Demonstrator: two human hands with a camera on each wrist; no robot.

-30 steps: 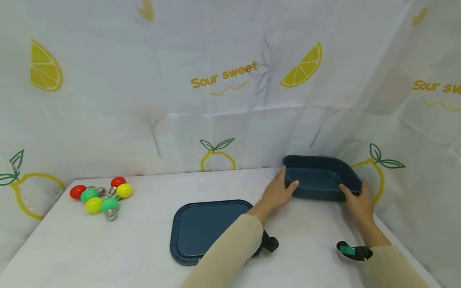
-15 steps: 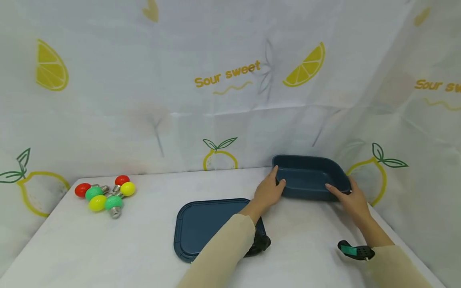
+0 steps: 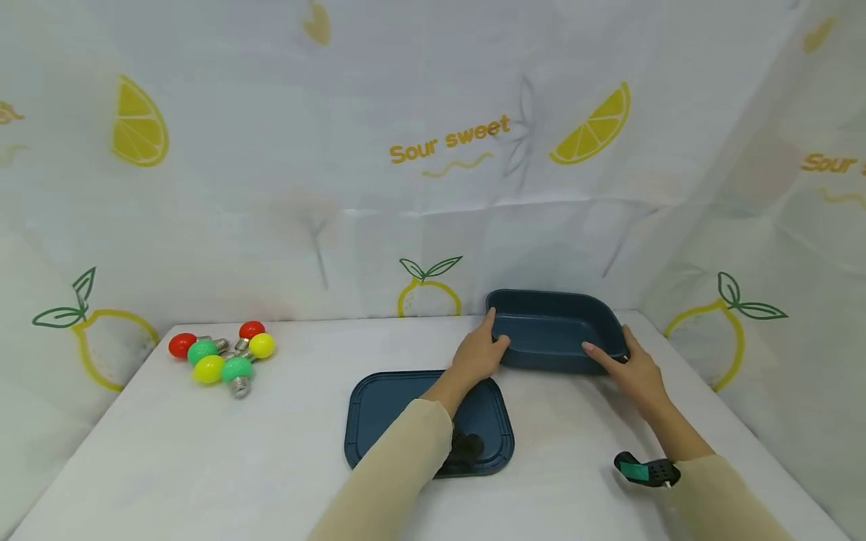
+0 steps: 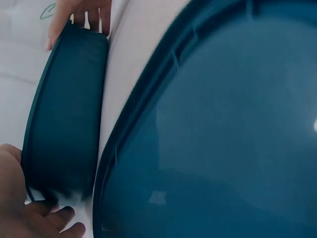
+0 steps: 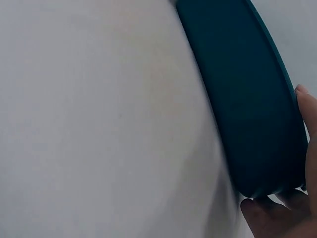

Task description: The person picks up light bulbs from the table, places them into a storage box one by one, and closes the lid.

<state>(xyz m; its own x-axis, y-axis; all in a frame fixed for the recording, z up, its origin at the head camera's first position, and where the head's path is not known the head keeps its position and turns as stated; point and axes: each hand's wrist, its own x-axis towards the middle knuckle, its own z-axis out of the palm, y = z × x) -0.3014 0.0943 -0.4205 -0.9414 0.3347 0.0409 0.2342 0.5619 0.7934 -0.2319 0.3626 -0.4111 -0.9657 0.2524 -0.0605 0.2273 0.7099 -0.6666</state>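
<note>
A deep dark blue rectangular container (image 3: 555, 338) with rounded corners is at the back right of the table, its hollow side showing in the head view. My left hand (image 3: 476, 353) grips its left end, index finger along the rim. At the opposite end my right hand (image 3: 636, 373) holds on, thumb over the rim and fingers beneath, as the right wrist view shows around the container's wall (image 5: 242, 99). Whether the base touches the table cannot be told. Below my left forearm lies a flat dark blue lid (image 3: 386, 406), partly hidden by the sleeve.
Several red, green and yellow light bulbs (image 3: 237, 368) lie grouped at the back left of the white table (image 3: 216, 466). A white curtain (image 3: 325, 150) with lemon prints hangs along the back and sides. Dark devices (image 3: 647, 470) are strapped at both wrists.
Both hands have moved left along the back of the table, carrying the container with them. The head view has shifted, so bulbs and lid appear farther right.
</note>
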